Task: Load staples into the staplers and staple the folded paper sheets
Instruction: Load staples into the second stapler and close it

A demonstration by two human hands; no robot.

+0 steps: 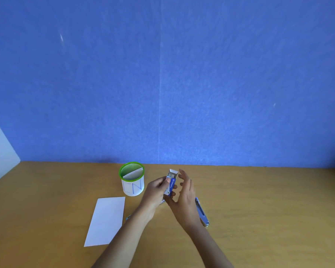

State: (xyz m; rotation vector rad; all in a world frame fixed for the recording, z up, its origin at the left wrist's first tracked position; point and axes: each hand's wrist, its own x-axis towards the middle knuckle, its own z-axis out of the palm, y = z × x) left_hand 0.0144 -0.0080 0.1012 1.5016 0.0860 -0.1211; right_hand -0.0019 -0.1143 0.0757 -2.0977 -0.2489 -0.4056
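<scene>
Staple box (170,185) is sitting at lower centre, the left hand (157,190) clamping it, open end tilting up and away. Right hand (184,192) is hovering open just beside it, nearer the opened stapler (201,212) lying lower right.

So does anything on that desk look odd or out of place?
Nothing stands out. The left hand holds an opened staple box, a stapler lies by the right hand, and the folded paper lies flat.
</scene>
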